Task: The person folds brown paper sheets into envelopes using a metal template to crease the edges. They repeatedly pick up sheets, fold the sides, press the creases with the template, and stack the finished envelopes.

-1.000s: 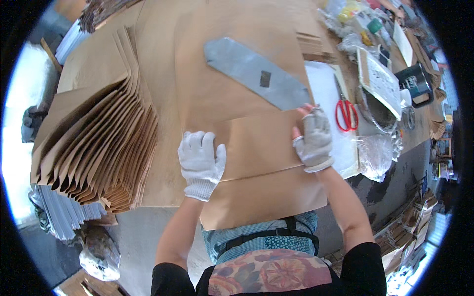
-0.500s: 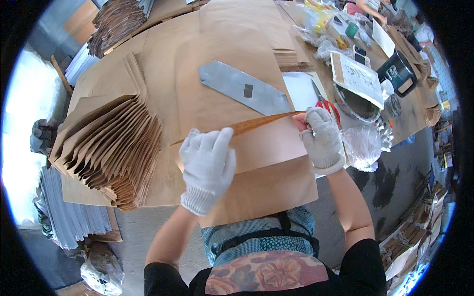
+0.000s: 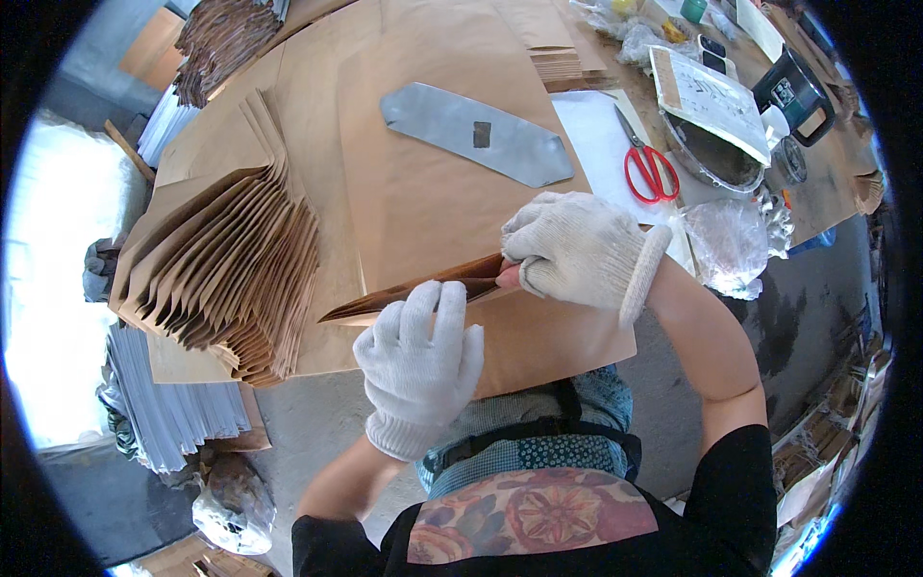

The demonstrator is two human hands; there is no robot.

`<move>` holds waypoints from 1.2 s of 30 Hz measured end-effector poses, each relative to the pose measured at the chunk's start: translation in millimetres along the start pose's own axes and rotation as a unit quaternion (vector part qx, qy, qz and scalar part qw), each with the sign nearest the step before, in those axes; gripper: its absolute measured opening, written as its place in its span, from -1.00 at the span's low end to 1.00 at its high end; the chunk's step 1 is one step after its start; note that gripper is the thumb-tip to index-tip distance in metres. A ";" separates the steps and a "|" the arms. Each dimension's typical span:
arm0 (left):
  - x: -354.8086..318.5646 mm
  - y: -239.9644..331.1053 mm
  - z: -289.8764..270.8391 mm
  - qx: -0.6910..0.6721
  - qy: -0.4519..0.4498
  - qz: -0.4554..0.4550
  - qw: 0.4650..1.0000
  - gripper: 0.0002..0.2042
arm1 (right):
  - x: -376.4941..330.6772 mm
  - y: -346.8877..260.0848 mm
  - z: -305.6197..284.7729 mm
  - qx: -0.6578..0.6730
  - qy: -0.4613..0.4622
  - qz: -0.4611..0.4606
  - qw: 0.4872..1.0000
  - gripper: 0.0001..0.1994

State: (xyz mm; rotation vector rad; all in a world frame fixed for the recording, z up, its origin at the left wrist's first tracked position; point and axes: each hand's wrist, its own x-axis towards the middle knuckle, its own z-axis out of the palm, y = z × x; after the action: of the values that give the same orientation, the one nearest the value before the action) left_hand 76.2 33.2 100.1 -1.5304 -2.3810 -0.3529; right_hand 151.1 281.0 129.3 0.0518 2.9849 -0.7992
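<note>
White knit gloves cover both my hands. At the table's near edge, my right hand [image 3: 567, 248] pinches the folded edge of a brown kraft paper piece [image 3: 466, 281], its bare fingertips showing. The piece's layers gape slightly towards its left end. My left hand [image 3: 415, 361] rests against the near side of the same fold, back up, fingers stretched and a little apart. Under both hands, more brown paper [image 3: 558, 337] reaches over the table edge. Beyond them lies a flat grey metal template [image 3: 471, 132] with pointed ends and a dark square, on large kraft sheets [image 3: 385, 207].
A fanned stack of folded kraft paper [image 3: 216, 269] stands at left. To the right are red-handled scissors [image 3: 651, 175] on white paper [image 3: 586, 125], a tub [image 3: 711, 159] partly under a white board [image 3: 711, 96], a dark mug [image 3: 793, 96] and a clear plastic bag [image 3: 726, 240].
My right hand has come left and inward along the paper fold, closer to my left hand. The fold now sits lower, nearer my body. My left hand has shifted slightly down and right.
</note>
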 end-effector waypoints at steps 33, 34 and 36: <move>98.8 30.0 158.7 -0.091 -0.441 0.292 0.844 -0.58 | -106.9 65.8 153.3 0.161 0.356 0.178 0.903 -0.55; 118.9 14.9 146.6 -0.054 -0.527 0.349 0.772 -0.64 | -108.1 66.0 158.0 0.143 0.329 0.182 0.916 -0.49; 142.1 -34.5 139.5 -0.258 -0.537 0.310 0.741 -0.77 | -110.2 70.2 155.6 0.084 0.307 0.173 0.932 -0.49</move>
State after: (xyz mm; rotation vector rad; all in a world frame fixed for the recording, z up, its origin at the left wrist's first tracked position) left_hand -26.4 188.4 21.2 -3.3810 -2.2144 0.1190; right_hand 270.7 261.8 -33.9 0.9799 3.2696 -1.1578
